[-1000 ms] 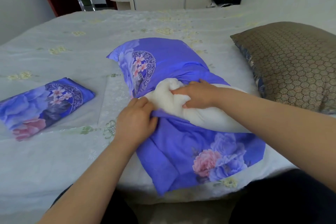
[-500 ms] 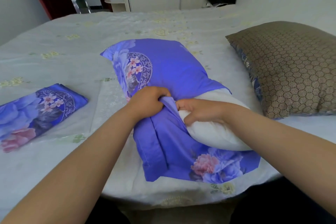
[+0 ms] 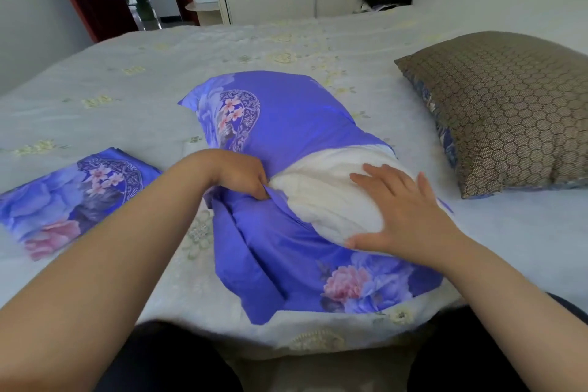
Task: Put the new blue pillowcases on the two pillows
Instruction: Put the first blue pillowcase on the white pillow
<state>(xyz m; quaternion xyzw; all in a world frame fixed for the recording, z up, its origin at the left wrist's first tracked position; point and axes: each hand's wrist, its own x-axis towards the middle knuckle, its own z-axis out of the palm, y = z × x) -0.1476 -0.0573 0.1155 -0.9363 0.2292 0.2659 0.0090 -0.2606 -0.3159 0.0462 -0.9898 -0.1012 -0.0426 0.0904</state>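
Blue floral cotton pillowcase lies near the bed's near edge, half pulled over a white soft pillow whose near right end bulges out. The left hand pinches the pillowcase's open edge with curled fingers; the right hand presses flat on the pillow, fingers spread. Left lies a folded blue floral pillowcase. Farther right rests a brown honeycomb-patterned pillow.

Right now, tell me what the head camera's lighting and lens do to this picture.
Head view: soft, even daylight, faint shadows only under the hands; a mild sheen on the blue pillowcase; wide-angle lens bows the bed edge and stretches both forearms; doorway background slightly soft and bright; white pillow near washed out.
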